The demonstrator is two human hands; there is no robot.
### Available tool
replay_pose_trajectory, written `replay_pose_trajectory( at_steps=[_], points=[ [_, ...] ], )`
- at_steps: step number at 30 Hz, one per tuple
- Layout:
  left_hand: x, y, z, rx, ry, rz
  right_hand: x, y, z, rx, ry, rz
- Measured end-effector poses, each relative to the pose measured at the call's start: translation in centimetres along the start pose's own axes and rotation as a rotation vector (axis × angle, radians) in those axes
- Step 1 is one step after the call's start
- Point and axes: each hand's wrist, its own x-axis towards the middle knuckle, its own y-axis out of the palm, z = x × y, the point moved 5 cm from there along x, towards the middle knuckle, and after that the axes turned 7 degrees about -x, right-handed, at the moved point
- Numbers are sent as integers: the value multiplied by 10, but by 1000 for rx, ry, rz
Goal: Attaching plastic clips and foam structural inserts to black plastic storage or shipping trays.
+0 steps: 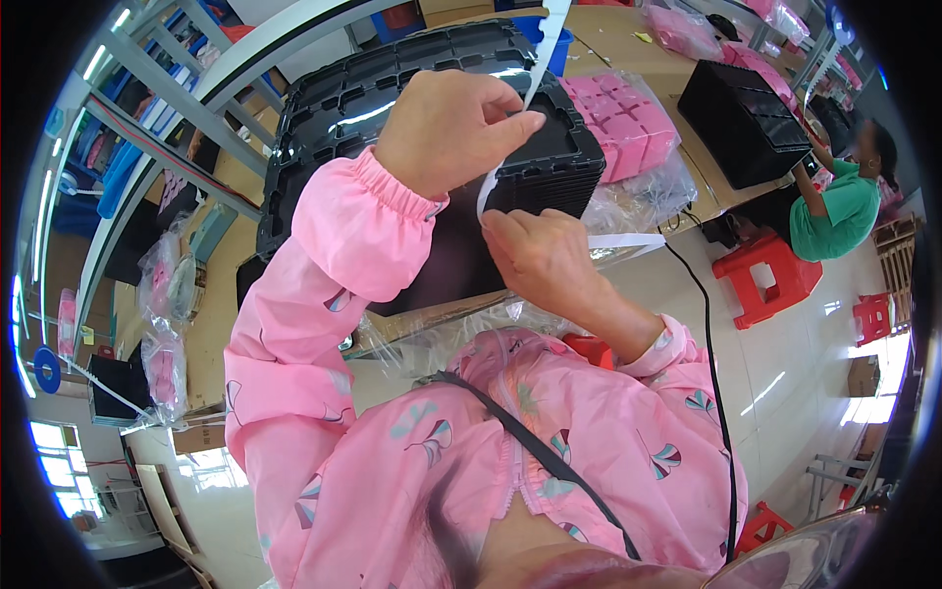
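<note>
White narrow flexible strip (549,39), held by two bare hands before a stack of glossy black plastic trays (343,118).
Left hand (446,133) pinches it between thumb and fingers; the right hand (540,250), lower, has its fingers closed on it too. Whether it is paper or plastic, the view does not tell well. To work well, I think, the pull should be light and even, without twist. Trays stand on the brown tabletop (613,39), beside pink blocks in clear plastic wrap (623,128); further right are a red plastic stool (770,280) and a seated person in green (839,221).
</note>
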Motion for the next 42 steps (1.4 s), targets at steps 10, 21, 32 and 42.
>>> replay_pose_trajectory(
  at_steps=[10, 21, 32, 42],
  points=[
    [-13, -16, 59, -473, -435, 76, 15, -9, -4, 273, 36, -18],
    [1, 7, 56, -708, -474, 46, 48, -28, -61, 264, 49, -458],
    [7, 27, 60, -1049, -669, 42, 61, -29, -74, 50, -161, -608],
    [3, 32, 65, -1195, -709, 23, 67, -31, -68, -13, -403, -631]
  ],
)
